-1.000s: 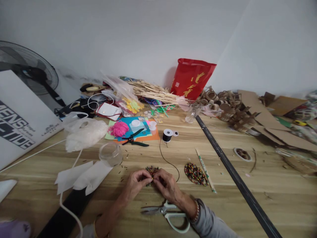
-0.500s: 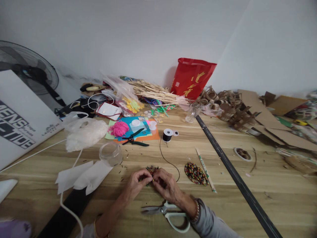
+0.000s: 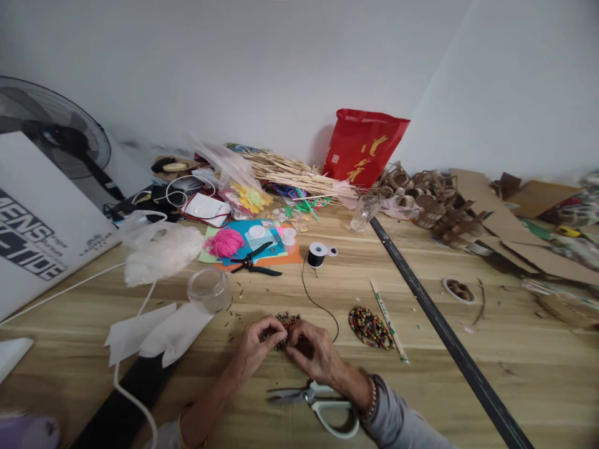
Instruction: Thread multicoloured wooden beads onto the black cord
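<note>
Many small loose beads [image 3: 288, 320], of mixed colours, lay in a heap just beyond the fingertips and between the two hands, partly hidden by them. The left hand [image 3: 259, 343] bordered the heap on one side and the right hand [image 3: 321, 350] on the other, and neither was plainly the nearer. The left hand's thumb and forefinger curved toward each other until their tips were almost together; the right hand was loosely curled, its thumb set a little apart from the bent fingers. Whether either had hold of a bead or a cord end was too small to tell.

The black cord [image 3: 314, 302] clearly favoured the right hand. From its spool [image 3: 317, 255], straight ahead of that hand, it ran toward the person in a long bow, swung out to the right, then passed out of sight behind the knuckles. Whether it reached the fingertips was hidden.

A coiled beaded strand [image 3: 369, 327] lay to the right of the right hand, apart from it. The scissors [image 3: 332, 408] lay on the near side of the hands, blades toward the left, handles just beside the right wrist. Ahead of the left hand, well apart, lay black-handled pliers [image 3: 255, 268].
</note>
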Demonstrator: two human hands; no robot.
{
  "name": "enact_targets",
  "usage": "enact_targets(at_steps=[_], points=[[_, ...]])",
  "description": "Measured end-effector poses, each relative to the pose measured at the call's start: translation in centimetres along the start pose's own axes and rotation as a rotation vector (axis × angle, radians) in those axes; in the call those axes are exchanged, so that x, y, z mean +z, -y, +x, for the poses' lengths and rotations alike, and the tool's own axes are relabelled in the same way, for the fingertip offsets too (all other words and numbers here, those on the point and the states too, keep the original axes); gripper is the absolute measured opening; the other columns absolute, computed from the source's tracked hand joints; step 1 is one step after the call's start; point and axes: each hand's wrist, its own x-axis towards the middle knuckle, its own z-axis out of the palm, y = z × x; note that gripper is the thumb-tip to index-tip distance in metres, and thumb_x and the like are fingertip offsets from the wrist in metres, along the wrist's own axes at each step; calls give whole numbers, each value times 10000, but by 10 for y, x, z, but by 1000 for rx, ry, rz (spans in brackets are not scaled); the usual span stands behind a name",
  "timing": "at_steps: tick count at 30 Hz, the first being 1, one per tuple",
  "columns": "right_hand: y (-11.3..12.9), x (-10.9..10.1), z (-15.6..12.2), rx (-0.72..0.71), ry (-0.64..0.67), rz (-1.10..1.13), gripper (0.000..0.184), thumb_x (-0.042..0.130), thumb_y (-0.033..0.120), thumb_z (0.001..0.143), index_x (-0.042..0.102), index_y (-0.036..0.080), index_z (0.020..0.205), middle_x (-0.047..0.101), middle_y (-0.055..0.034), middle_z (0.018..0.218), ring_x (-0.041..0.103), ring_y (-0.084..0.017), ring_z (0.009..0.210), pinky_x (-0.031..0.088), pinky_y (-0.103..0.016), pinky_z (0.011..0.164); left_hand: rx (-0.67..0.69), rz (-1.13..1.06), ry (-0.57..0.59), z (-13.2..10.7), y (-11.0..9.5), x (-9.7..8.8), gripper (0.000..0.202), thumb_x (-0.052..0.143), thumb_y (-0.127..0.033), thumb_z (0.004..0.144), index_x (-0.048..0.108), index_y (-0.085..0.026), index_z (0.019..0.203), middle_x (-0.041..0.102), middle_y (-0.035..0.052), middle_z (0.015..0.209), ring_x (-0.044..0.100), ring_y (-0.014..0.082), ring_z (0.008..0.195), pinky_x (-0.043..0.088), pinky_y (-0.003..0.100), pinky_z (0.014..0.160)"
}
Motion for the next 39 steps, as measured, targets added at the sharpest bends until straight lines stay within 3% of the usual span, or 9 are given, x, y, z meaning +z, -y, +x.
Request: enact_targets(at_steps=[8,22,29,33,36,39], points=[[-5,2,-1,9,-47,11,19,537,187,853,544,177,839,552,-4,669,470,-113,551,365,-209,496,13,1,-7,0,4,-1,161,651,-290,720,631,-143,656,576,-1,638,512,139,615,413,234,596],[-5,1,1,-24,-48,-8,129,474,205,922,558,186,826,574,-36,719,529,-148,648,426,-247,584,13,22,-32,1,6,0,192,653,-325,715,629,-147,647,579,0,617,514,137,594,417,228,570],[-2,-1,2,6,-28,1,144,452,207,928,538,184,814,562,-36,739,523,-148,667,423,-248,609,69,112,-135,1,3,2,144,633,-284,743,639,-156,677,625,15,661,573,160,659,471,240,622],[-2,-2,1,23,-21,-6,136,447,197,921,527,181,812,554,-28,727,507,-141,652,414,-241,603,186,137,-270,-3,-20,7,109,610,-259,788,640,-165,742,639,21,729,599,164,724,484,246,685],[-2,-3,0,37,-3,-17,131,450,202,918,532,179,818,556,-24,718,504,-137,638,412,-235,591,328,96,-329,-8,-55,12,112,602,-255,817,642,-169,757,641,24,748,604,163,736,487,259,708],[-2,-3,0,45,-4,-25,134,451,216,919,540,177,827,563,-29,724,512,-141,640,420,-239,593,562,-18,-335,-9,-96,20,157,561,-274,862,665,-180,791,656,38,772,615,182,776,499,299,724]])
